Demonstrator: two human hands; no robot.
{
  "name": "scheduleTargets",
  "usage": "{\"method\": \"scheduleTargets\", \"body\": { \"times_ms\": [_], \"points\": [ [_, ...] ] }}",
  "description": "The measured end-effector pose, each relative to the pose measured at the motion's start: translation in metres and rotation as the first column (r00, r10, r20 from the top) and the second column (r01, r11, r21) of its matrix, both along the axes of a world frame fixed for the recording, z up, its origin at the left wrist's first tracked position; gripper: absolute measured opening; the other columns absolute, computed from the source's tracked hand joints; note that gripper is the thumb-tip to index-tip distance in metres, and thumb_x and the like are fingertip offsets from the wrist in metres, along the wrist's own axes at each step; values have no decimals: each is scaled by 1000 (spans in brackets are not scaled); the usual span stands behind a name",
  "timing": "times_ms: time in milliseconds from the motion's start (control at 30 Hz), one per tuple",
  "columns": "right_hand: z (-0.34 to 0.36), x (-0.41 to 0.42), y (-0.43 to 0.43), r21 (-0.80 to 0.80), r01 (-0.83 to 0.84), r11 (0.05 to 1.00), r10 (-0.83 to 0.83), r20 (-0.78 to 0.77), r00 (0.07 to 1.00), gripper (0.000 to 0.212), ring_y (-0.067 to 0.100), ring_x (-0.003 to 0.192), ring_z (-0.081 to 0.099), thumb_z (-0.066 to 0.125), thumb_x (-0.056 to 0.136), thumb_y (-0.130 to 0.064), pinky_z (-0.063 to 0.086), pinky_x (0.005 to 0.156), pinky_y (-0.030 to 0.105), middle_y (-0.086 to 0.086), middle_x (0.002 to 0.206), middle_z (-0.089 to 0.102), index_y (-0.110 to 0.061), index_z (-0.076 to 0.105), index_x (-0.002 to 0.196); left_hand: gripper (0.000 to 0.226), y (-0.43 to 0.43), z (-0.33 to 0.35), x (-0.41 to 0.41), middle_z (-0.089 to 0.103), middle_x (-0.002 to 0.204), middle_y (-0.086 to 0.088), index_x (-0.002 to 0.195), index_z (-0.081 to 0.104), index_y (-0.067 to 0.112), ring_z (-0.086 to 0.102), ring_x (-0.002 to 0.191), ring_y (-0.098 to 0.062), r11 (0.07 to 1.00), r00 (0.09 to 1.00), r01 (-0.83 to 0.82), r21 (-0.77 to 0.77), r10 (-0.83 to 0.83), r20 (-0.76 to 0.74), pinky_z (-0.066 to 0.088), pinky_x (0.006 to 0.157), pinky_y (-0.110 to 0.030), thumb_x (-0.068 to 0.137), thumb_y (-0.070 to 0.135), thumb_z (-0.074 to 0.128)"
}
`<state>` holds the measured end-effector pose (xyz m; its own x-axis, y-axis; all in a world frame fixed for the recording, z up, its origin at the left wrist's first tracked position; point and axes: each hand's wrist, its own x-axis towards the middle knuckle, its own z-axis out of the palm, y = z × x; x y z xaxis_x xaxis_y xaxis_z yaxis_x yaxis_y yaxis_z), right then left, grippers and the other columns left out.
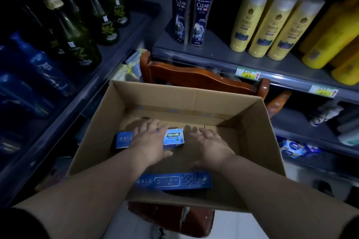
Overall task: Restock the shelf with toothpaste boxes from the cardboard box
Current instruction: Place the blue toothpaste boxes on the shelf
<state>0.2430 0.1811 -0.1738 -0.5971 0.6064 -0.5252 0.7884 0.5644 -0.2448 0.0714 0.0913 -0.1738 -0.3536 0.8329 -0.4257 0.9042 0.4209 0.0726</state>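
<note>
Small blue toothpaste box (124,139) and green-labelled toothpaste box (174,137) lie in the open brown cardboard box (252,122). Left hand (149,139) lies flat across both, fingers straight. Right hand (211,145): spread, empty. Risk: lifting both flat-handed, one may slip.

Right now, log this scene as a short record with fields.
container: open brown cardboard box on a red-brown wooden chair
in box: long dark-blue toothpaste box by the near wall; second dark-blue box and pale blue-green box further back
left hand: fingers straight, spread over the two back boxes
right hand: open over bare box floor, holding nothing
grey shelf: yellow plastic bottles, dark shampoo bottles
</note>
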Motion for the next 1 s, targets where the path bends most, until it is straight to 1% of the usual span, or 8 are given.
{"method": "scheduleTargets", "body": {
  "times_ms": [167, 300, 400, 467, 600, 733, 867, 1000],
  "points": [
    [-9, 1, -1, -24, 43, 999, -44, -13, 999, 103, 24, 149, 4, 78, 74, -48, 15, 119, 44, -5, 162, 6, -40, 11, 152, 80, 11, -21, -12, 12, 159, -3, 151, 11, 33, 14, 144, -30, 976, 996, 80, -203, -85, -16, 3, 118, -50, 89, 47, 58],
    [-9, 2, 1, -51, 74, 996, -75, -21, 997, 101, 24, 149, 4, 78, 75, -45, 16, 120, 45, -6, 162, 5, -41, 12, 152, 68, 15, -27, -18, 25, 153, -6, 150, 14, 31, 25, 140, -27, 980, 994, 88, -180, -97, -40, 5, 116, -50, 92, 17, 46],
    [-10, 0, 1, -70, 91, 993, -94, -40, 995, 101, 23, 149, 8, 78, 75, -44, 20, 119, 43, -7, 162, 7, -42, 13, 152, 63, 19, -27, -20, 28, 151, -9, 150, 17, 20, 27, 140, -27, 978, 993, 79, -194, -95, -76, 9, 117, -50, 92, 8, 37],
    [-10, 0, 1, -99, 109, 989, -115, -62, 991, 101, 22, 148, 10, 79, 75, -42, 23, 117, 43, -8, 161, 9, -43, 13, 152, 58, 22, -27, -20, 31, 148, -10, 147, 22, 15, 31, 137, -28, 977, 993, 77, -197, -93, -78, 17, 115, -50, 92, 7, 37],
    [-6, 3, 1, -151, 103, 983, -116, -82, 990, 101, 20, 147, 12, 81, 72, -40, 25, 116, 42, -11, 161, 10, -44, 17, 150, 57, 20, -28, -22, 35, 143, -13, 143, 28, 9, 38, 130, -30, 988, 1000, 30, -151, -29, 7, 36, 107, -41, 89, 6, 46],
    [-2, 3, -2, -153, 32, 988, -39, -48, 998, 101, 19, 147, 13, 82, 70, -45, 26, 115, 39, -9, 161, 12, -41, 21, 150, 58, 15, -25, -20, 36, 141, -12, 140, 29, 9, 40, 128, -30, 997, 999, -26, -73, 28, 23, 38, 106, -39, 87, 11, 53],
    [0, 5, -6, -189, -34, 981, 37, 11, 999, 103, 21, 145, 16, 84, 67, -43, 30, 113, 43, -8, 160, 16, -42, 23, 149, 64, 10, -11, -13, 36, 142, -7, 143, 26, 13, 39, 127, -29, 998, 998, -56, 17, 56, -6, 40, 102, -39, 88, 21, 59],
    [1, 10, -9, -177, -178, 968, 200, 115, 973, 101, 25, 144, 18, 82, 70, -38, 29, 112, 46, -3, 158, 18, -36, 22, 151, 60, 2, 2, -7, 40, 136, -5, 141, 28, 17, 42, 121, -27, 995, 997, -65, 77, 68, -34, 41, 96, -41, 89, 26, 58]
  ]
}}
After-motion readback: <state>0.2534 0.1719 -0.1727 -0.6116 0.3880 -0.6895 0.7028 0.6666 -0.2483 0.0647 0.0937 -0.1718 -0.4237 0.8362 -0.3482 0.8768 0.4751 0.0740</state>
